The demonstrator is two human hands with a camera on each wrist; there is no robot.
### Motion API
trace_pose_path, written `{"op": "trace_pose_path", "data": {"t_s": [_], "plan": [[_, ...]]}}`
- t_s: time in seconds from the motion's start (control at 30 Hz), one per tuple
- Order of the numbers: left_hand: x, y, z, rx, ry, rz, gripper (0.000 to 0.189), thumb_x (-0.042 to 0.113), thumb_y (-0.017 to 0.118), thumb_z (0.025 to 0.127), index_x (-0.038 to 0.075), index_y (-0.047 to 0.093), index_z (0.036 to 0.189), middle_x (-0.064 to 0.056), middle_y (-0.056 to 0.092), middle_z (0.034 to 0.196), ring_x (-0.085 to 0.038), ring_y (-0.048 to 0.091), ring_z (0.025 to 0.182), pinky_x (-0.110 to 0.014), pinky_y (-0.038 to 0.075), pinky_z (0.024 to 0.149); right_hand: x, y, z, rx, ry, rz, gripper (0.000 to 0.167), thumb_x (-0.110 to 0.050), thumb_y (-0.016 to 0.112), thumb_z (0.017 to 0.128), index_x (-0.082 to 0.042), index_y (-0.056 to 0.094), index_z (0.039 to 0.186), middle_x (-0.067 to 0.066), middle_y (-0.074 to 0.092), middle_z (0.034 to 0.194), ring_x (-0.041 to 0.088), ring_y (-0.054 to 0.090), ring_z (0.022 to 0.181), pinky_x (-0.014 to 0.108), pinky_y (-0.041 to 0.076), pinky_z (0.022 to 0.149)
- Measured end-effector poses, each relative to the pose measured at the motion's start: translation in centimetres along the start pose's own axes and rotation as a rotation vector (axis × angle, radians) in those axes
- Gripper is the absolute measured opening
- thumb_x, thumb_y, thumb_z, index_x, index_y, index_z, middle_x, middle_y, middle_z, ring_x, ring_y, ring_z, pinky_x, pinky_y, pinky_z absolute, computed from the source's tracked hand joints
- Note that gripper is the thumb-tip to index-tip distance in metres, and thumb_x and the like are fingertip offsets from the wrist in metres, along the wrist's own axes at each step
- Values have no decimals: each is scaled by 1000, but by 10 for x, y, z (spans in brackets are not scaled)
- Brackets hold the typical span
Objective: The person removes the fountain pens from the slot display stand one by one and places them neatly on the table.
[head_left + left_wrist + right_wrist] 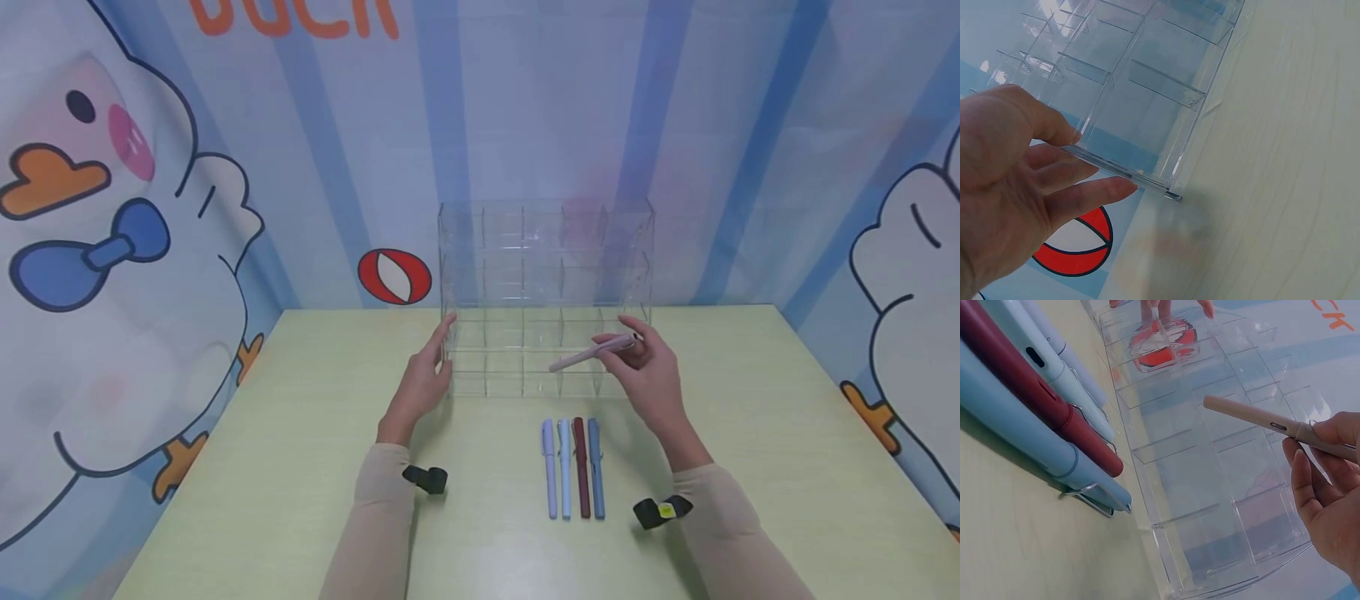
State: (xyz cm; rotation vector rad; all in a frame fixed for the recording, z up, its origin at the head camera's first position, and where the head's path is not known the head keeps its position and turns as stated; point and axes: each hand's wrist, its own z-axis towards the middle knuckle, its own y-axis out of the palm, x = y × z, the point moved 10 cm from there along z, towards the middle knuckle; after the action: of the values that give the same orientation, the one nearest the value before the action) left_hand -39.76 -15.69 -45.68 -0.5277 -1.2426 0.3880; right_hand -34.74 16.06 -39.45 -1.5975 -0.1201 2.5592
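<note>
A clear plastic compartment rack [502, 351] stands upright on the table. My left hand [416, 390] grips its left side wall; in the left wrist view, the thumb lies on one side of the wall edge [1129, 170] and the fingers on the other. My right hand [651, 377] pinches a pale pink capped pen [581, 359] by its clip end, and its other end points left in front of the lower compartments. Below the rack lie a lavender pen [551, 475], a light blue pen [566, 475], a dark red pen [581, 475] and a blue pen [596, 475].
The pale wood-grain table [300, 467] carries everything. Right behind the rack hangs a striped blue backdrop [517, 108] with cartoon ducks and a red ball print [371, 275]. Each wrist wears a small black camera.
</note>
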Motion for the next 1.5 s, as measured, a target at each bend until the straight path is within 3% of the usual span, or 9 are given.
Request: {"op": "trace_pose_path", "data": {"t_s": [0.33,0.73,0.9,1.23,1.5], "plan": [[-1,0,-1,0,-7,-4,77,3,51,101,42,20,159,-10,30,161,-35,37,142,-50,37,113,12,-11,0,50,23,30,57,-10,71,93,-2,47,144,22,70,114,6,71,91,21,59,72],[-2,0,0,7,2,2,77,1,51,100,41,20,159,-15,34,159,-35,37,141,-50,37,112,8,-26,-1,124,-7,109,51,-1,72,90,1,52,137,18,73,106,10,73,88,24,60,75],[-2,-1,-1,10,1,-1,78,1,51,100,44,20,158,-13,34,159,-35,38,141,-50,37,112,6,-35,-2,172,-7,125,50,-2,75,87,-3,56,134,10,76,100,11,73,84,23,60,69],[0,1,0,6,0,1,78,3,51,101,44,19,158,-14,35,158,-35,38,141,-50,37,112,15,-53,-6,251,96,62,53,-8,80,84,-10,61,134,-5,77,89,8,70,72,20,53,54],[0,1,0,-1,-14,0,78,3,51,101,46,18,158,-13,34,159,-34,36,143,-51,36,113,3,-59,-8,254,-19,-22,52,-2,75,88,-13,63,137,-7,72,87,10,67,70,17,51,54]]}}
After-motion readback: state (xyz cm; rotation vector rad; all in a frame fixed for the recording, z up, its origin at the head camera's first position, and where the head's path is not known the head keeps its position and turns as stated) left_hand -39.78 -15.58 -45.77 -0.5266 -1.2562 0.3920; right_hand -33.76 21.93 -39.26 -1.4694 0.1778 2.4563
